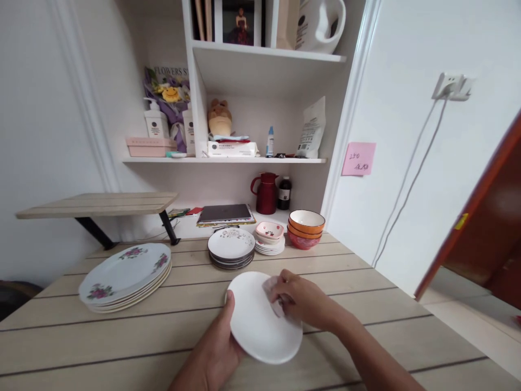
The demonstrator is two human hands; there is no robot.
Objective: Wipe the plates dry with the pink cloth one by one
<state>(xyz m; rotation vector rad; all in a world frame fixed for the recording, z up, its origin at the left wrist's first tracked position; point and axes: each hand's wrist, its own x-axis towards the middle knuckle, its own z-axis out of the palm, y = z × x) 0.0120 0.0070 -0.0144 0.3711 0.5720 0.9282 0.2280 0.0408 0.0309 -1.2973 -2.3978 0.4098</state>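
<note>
We observe the white plate (258,331) over the near part of the wooden table (163,336), its left rim grasped by the left hand (222,339), thumb over the edge and other fingers largely hidden. We find the right hand (303,301) with fingers bunched around a pale, blurred cloth (269,285) against the plate's upper right face. Beyond it we record dark-rimmed plates (231,244), small dishes (270,232) and bowls (306,231), all stacked.

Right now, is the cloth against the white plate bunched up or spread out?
Bunched up: the cloth is gathered in the right hand, covering only part of the white plate.
</note>
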